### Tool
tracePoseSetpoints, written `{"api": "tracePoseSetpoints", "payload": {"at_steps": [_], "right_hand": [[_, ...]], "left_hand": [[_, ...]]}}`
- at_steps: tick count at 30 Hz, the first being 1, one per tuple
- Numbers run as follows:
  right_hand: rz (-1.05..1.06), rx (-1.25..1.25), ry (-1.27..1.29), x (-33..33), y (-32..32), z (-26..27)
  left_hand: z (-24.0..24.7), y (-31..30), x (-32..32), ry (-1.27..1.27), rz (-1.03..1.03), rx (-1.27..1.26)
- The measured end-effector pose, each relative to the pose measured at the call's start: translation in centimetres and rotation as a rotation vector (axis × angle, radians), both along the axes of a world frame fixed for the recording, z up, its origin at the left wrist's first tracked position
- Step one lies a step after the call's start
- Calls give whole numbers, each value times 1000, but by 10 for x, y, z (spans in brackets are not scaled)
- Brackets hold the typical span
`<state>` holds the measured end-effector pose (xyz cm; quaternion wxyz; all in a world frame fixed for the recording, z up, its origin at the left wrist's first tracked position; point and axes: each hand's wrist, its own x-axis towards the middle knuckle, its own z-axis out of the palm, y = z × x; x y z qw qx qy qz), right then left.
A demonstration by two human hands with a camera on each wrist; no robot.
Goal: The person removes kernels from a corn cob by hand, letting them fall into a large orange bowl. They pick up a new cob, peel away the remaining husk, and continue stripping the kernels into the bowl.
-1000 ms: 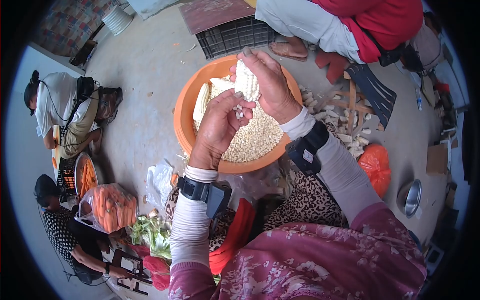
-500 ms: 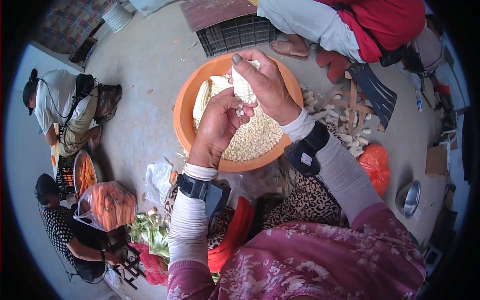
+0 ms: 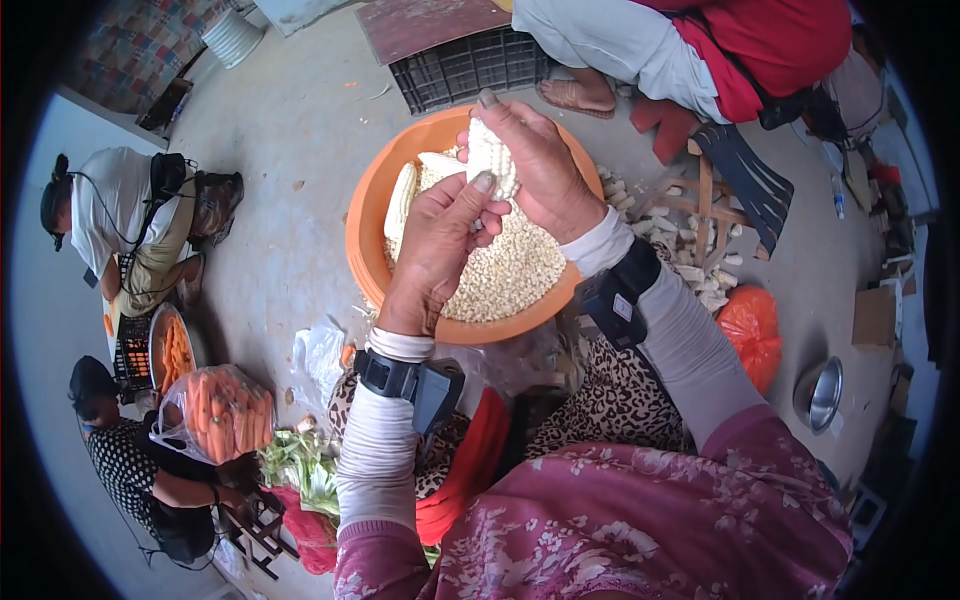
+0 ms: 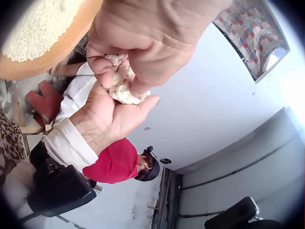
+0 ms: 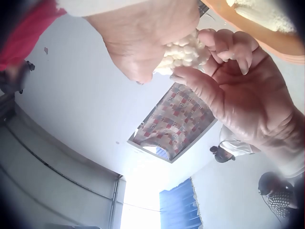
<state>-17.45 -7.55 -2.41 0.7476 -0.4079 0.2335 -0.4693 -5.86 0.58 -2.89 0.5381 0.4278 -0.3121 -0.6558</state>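
A white corn cob [image 3: 490,162] is held above an orange tub [image 3: 360,236] of loose kernels [image 3: 510,268]. My right hand [image 3: 545,172] grips the cob from the right, thumb along its top. With thumb and curled fingers, my left hand [image 3: 440,240] pinches at the cob's lower end. The left wrist view shows a few loose kernels [image 4: 114,58] in the curled left fingers; the cob [image 4: 125,88] sits between both hands. In the right wrist view, the left thumb touches the cob [image 5: 183,56]. More cobs [image 3: 401,200] lie in the tub at its left side.
Stripped cobs [image 3: 690,272] lie on the floor right of the tub, by a wooden stool [image 3: 705,205] and an orange bag [image 3: 750,335]. Beyond stands a black crate [image 3: 470,75]. Bagged carrots [image 3: 225,415] are at the left. Several people sit around.
The loose kernels seen in the left fingers in the earlier head views are now hidden there. The left thumb has shifted up against the cob; the right thumb has lifted slightly.
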Motion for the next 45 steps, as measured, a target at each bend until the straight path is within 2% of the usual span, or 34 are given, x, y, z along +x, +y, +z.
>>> {"api": "tracePoseSetpoints", "payload": {"at_steps": [9, 11, 19, 23, 27, 30, 35, 37, 40, 45], "right_hand": [[-13, 29, -56, -1, -1, 0], [5, 124, -127, -3, -2, 1], [45, 58, -79, -5, -5, 0], [29, 103, -119, -2, -4, -2], [15, 118, -127, 0, -3, -3], [-33, 221, -148, -1, -5, -1], [3, 143, -117, -1, -6, -6], [-17, 126, -96, 0, -5, -7], [-27, 97, -71, 2, -4, -7], [-48, 81, -75, 4, -4, -11]], "left_hand": [[2, 2, 0, -82, -28, -60], [5, 4, 1, -71, -38, -65], [2, 2, 9, 252, -91, -49], [1, 0, 8, 311, -75, -37], [-6, 0, 9, 189, -64, 1], [4, 1, 3, 135, -42, 16], [2, -1, 2, 118, -47, 19], [-1, -2, 1, -68, 8, 24], [0, -2, -5, -152, 88, 19], [-1, 0, -7, -262, 104, -58]]}}
